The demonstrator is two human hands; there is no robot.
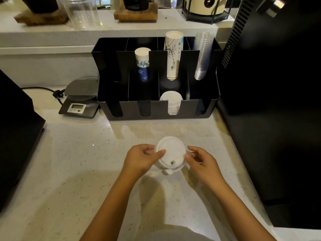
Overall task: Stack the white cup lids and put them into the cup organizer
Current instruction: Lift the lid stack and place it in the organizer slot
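A stack of white cup lids (171,152) is held just above the speckled counter, near its middle. My left hand (143,158) grips the stack's left side, thumb on the top lid. My right hand (199,160) holds the right side with its fingertips. The top lid shows a small sip hole toward me. The black cup organizer (156,109) stands behind, at the counter's back. Another stack of white lids (172,101) lies in its front row, third slot from the left.
The organizer's back row holds a blue-and-white paper cup stack (142,63), a tall printed cup stack (173,54) and clear plastic cups (202,54). A digital scale (79,98) sits left of it. Black machines flank the counter on the left (15,136) and right (278,119).
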